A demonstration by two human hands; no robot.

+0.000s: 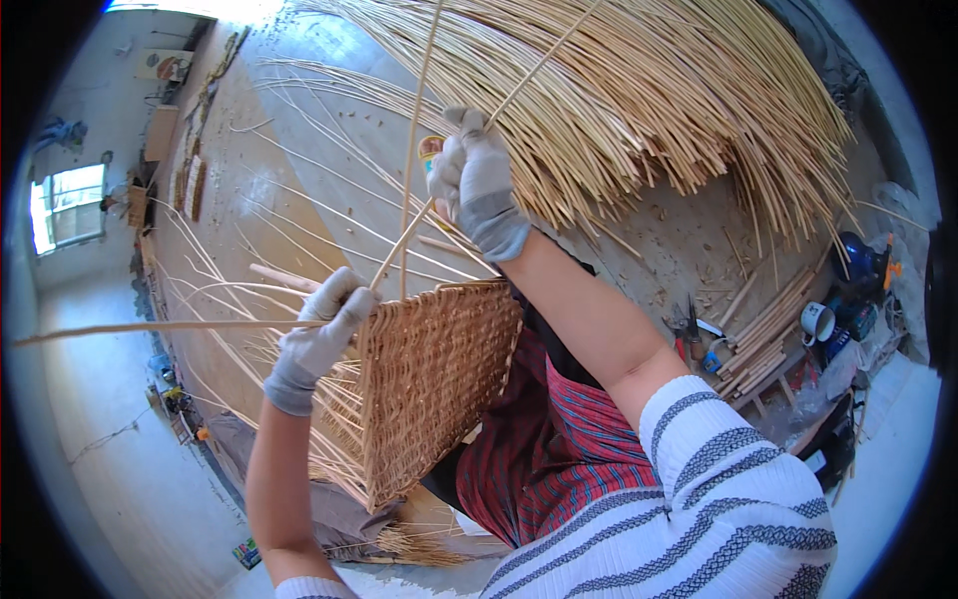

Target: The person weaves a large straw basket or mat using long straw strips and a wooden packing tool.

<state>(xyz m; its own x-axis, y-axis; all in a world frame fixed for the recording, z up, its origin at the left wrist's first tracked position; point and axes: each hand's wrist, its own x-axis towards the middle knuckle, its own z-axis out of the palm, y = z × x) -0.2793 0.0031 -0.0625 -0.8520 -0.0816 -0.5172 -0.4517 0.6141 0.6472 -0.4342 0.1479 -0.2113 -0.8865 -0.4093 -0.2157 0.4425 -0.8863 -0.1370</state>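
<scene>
Fingers of the gloved right hand [477, 180] clenched around a thin cane [544, 60], raised far above the woven basket panel [439, 379]; gloved left hand [321, 334] gripping the panel's upper left edge, near the lap

Bare concrete floor [299, 150], dusty and sunlit, strewn with thin loose canes. Across the upper part, a broad fan of pale cane stalks [649, 90] spread over the ground. At far left, a pale wall [60, 90] with a bright window [68, 203], daylight pouring through. Beside it, small wooden boards [160, 133] and clutter propped near the wall. At right, a bundle of short cut sticks [763, 334], a white mug [816, 321], a dark blue vessel [856, 258], red-handled hand tools [687, 334] lying on the floor. Lower left, smooth grey flooring [130, 489] in shade.
</scene>
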